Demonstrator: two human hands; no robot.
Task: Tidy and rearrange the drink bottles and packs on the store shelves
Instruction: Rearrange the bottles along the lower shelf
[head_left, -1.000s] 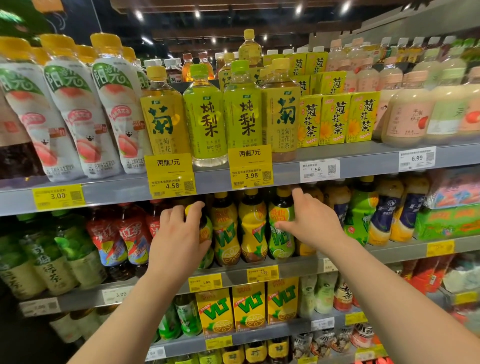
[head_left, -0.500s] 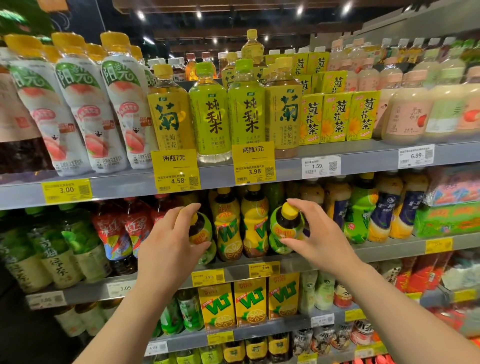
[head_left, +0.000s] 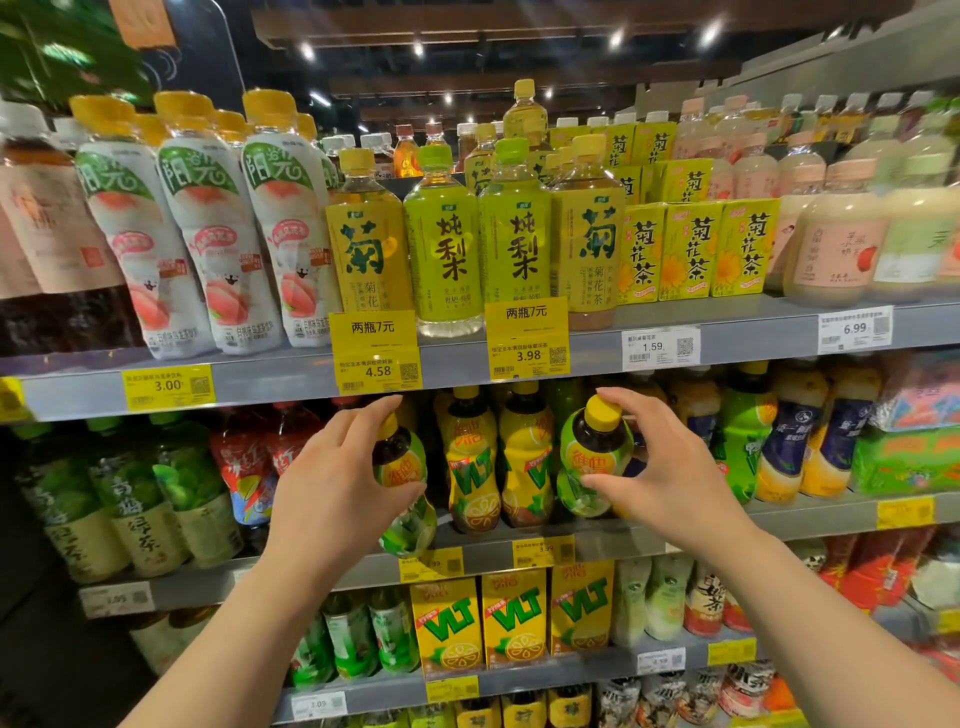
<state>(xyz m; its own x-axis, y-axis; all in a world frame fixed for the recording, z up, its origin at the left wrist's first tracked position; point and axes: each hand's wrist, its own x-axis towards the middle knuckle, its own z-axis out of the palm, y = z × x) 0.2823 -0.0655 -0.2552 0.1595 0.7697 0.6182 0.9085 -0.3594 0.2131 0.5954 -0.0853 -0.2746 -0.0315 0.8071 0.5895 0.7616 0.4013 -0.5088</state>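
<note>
I face a drink shelf. My left hand (head_left: 337, 483) grips a green-labelled tea bottle (head_left: 402, 483) with a yellow cap, tilted out over the second shelf's front edge. My right hand (head_left: 670, 473) holds a matching green-labelled bottle (head_left: 592, 462), also tilted forward, its yellow cap toward me. Between the two stand two yellow VLT lemon tea bottles (head_left: 472, 467) upright on the second shelf (head_left: 810, 512).
The top shelf (head_left: 753, 332) carries peach drink bottles (head_left: 208, 234), green and yellow tea bottles (head_left: 447, 244) and yellow cartons (head_left: 691, 249). Green tea bottles (head_left: 140, 499) stand left of my hands, green and blue bottles (head_left: 737, 441) right. VLT cartons (head_left: 514, 618) sit one shelf lower.
Both hands have pulled their green-labelled bottles forward from the second shelf row and tipped them toward me. The view has shifted slightly.
</note>
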